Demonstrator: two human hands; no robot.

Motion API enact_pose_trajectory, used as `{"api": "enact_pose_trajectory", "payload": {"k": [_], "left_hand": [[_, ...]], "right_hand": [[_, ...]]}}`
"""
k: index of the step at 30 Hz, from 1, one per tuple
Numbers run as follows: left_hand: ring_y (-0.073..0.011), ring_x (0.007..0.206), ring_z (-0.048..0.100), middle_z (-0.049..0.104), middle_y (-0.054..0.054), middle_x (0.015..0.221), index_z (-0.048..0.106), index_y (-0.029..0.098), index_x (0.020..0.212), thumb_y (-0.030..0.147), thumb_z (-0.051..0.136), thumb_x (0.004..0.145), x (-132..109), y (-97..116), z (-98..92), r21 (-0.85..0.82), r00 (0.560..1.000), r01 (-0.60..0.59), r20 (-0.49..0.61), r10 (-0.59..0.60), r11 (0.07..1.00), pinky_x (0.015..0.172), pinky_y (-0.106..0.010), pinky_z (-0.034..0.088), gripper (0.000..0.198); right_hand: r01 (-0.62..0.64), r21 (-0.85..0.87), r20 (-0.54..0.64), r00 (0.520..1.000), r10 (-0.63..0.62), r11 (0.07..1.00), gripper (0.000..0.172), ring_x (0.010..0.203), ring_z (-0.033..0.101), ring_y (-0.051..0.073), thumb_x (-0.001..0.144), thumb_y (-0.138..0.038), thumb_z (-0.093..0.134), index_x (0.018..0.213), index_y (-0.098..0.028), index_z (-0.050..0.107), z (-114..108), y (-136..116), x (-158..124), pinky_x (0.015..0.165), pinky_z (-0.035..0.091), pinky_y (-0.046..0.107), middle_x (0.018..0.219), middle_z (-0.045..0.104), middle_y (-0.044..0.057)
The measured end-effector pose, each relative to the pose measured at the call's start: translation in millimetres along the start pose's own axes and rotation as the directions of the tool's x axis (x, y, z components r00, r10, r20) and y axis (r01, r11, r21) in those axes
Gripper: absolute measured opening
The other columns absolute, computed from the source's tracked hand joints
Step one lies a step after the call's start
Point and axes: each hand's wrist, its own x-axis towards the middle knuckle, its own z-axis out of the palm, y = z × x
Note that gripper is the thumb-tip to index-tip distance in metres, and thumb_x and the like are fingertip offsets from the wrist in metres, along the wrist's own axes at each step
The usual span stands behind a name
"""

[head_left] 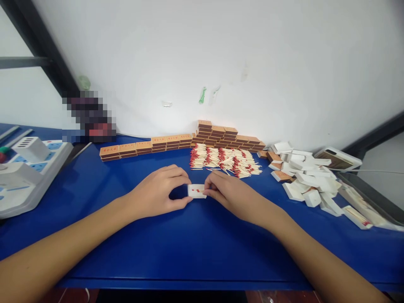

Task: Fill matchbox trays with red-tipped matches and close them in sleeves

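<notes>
A small white matchbox tray lies on the blue table between my hands, with a few red-tipped matches in it. My left hand pinches the tray's left end with thumb and fingers. My right hand is closed at the tray's right end, its fingertips holding matches laid into the tray. Just beyond lies a heap of loose matches.
A row and stack of closed orange matchboxes lines the wall. A pile of empty white trays and sleeves sits at the right, with a phone behind it. A white power strip lies at the left.
</notes>
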Motion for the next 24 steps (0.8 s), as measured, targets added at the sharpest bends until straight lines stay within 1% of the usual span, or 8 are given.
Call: {"api": "enact_pose_trajectory", "payload": {"k": [2, 5, 7, 10, 14, 20, 22, 24], "left_hand": [[-0.0242, 0.104, 0.069, 0.075, -0.008, 0.114, 0.075, 0.019, 0.117, 0.030, 0.071, 0.098, 0, 1, 1.5, 0.010, 1.000, -0.030, -0.002, 0.030, 1.000, 0.093, -0.040, 0.057, 0.022], [-0.0239, 0.104, 0.069, 0.075, -0.008, 0.114, 0.075, 0.017, 0.115, 0.030, 0.071, 0.099, 0, 1, 3.7, 0.011, 0.997, -0.070, -0.016, 0.070, 0.997, 0.094, -0.040, 0.056, 0.021], [-0.0238, 0.103, 0.069, 0.075, -0.008, 0.113, 0.075, 0.016, 0.113, 0.030, 0.070, 0.099, 1, 1, 4.6, 0.014, 0.996, -0.085, -0.028, 0.085, 0.996, 0.093, -0.040, 0.056, 0.020], [-0.0235, 0.102, 0.070, 0.075, -0.008, 0.112, 0.075, 0.016, 0.113, 0.028, 0.071, 0.099, 0, 0, 4.7, 0.026, 0.995, -0.093, -0.031, 0.094, 0.995, 0.093, -0.040, 0.056, 0.018], [-0.0236, 0.104, 0.069, 0.075, -0.008, 0.113, 0.075, 0.017, 0.114, 0.029, 0.071, 0.099, -1, 0, 3.7, 0.032, 0.996, -0.085, -0.017, 0.085, 0.996, 0.093, -0.040, 0.056, 0.019], [-0.0225, 0.106, 0.069, 0.075, -0.006, 0.114, 0.074, 0.018, 0.112, 0.025, 0.071, 0.098, -3, -1, 4.7, -0.016, 0.998, -0.051, 0.021, 0.051, 0.999, 0.096, -0.038, 0.055, 0.016], [-0.0240, 0.107, 0.069, 0.075, -0.007, 0.115, 0.072, 0.018, 0.117, 0.027, 0.072, 0.097, -4, 0, 5.8, -0.024, 0.999, -0.013, 0.046, 0.014, 1.000, 0.096, -0.040, 0.056, 0.022], [-0.0265, 0.110, 0.069, 0.074, -0.009, 0.117, 0.069, 0.017, 0.127, 0.033, 0.075, 0.096, -4, 0, 6.9, -0.015, 0.997, 0.038, 0.061, -0.037, 0.999, 0.096, -0.042, 0.056, 0.036]], "right_hand": [[0.010, -0.061, -0.003, 1.000, -0.010, 0.998, 0.006, 0.086, 0.067, 0.019, 0.107, -0.020, 0.060, 0.102, -0.021, 0.058, 3, -5, 1, 0.072, 0.047, 0.031, 0.106, 0.070, 0.006], [-0.003, -0.146, 0.027, 1.000, 0.007, 0.989, 0.004, 0.086, 0.069, 0.020, 0.107, -0.018, 0.061, 0.103, -0.019, 0.059, 6, -15, 3, 0.072, 0.048, 0.032, 0.107, 0.071, 0.008], [-0.011, -0.167, 0.050, 0.999, 0.019, 0.986, 0.003, 0.086, 0.070, 0.020, 0.108, -0.019, 0.060, 0.105, -0.018, 0.060, 7, -20, 4, 0.072, 0.049, 0.033, 0.109, 0.071, 0.008], [-0.015, -0.139, 0.050, 0.998, 0.022, 0.990, 0.003, 0.087, 0.070, 0.020, 0.108, -0.020, 0.061, 0.105, -0.018, 0.061, 7, -22, 5, 0.075, 0.050, 0.033, 0.110, 0.071, 0.008], [-0.023, -0.106, 0.033, 0.999, 0.027, 0.994, 0.005, 0.088, 0.068, 0.020, 0.107, -0.023, 0.063, 0.105, -0.018, 0.062, 5, -14, 3, 0.075, 0.050, 0.033, 0.108, 0.071, 0.007], [-0.004, -0.030, 0.079, 0.997, 0.007, 1.000, 0.012, 0.086, 0.066, 0.019, 0.110, -0.025, 0.058, 0.103, -0.020, 0.065, 5, -6, -2, 0.076, 0.047, 0.032, 0.105, 0.068, 0.006], [-0.020, -0.004, 0.095, 0.995, 0.021, 1.000, 0.014, 0.085, 0.065, 0.018, 0.110, -0.026, 0.057, 0.101, -0.020, 0.065, 5, -7, -2, 0.075, 0.046, 0.032, 0.104, 0.068, 0.005], [-0.038, 0.018, 0.096, 0.995, 0.036, 0.999, 0.013, 0.085, 0.064, 0.018, 0.110, -0.025, 0.058, 0.100, -0.020, 0.065, 6, -8, -1, 0.075, 0.046, 0.031, 0.103, 0.068, 0.005]]}}
